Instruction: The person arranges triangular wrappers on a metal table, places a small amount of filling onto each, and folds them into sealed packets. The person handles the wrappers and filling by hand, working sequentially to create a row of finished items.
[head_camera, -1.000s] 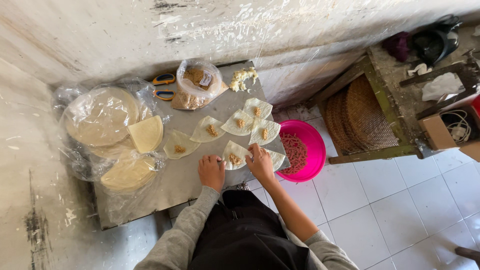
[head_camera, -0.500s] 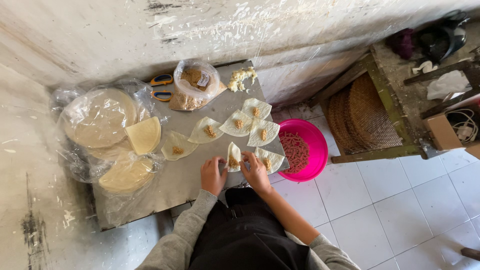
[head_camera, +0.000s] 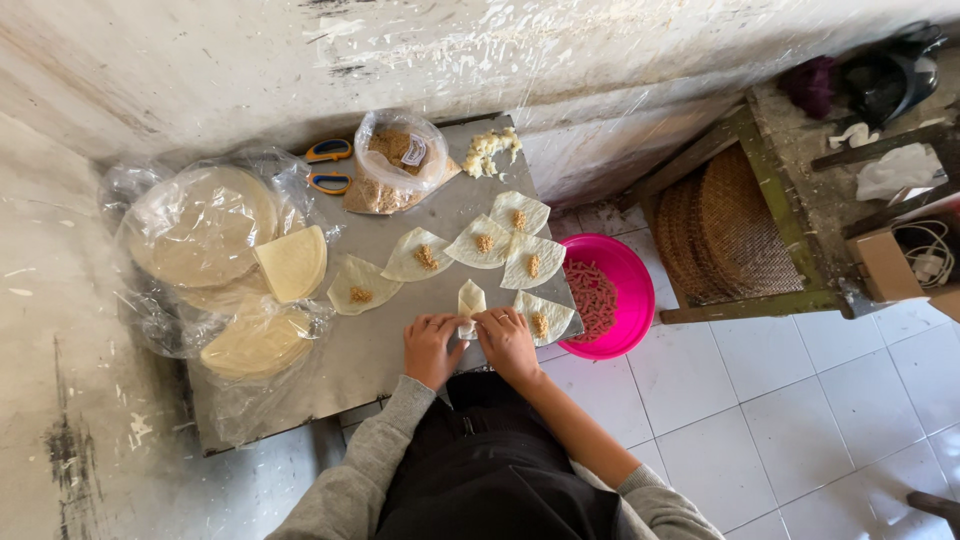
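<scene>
Both hands now pinch the folded wrapper (head_camera: 470, 303) at the table's (head_camera: 380, 355) near edge: left hand (head_camera: 430, 347) and right hand (head_camera: 506, 340) meet at its lower end, fingertips closed on it. Half a second ago the wrapper was only half lifted; a second ago it lay flat and open under the hands. Other filled wrappers (head_camera: 528, 262) unchanged toward the right edge; pink bowl (head_camera: 628, 290) just beside the table.
</scene>
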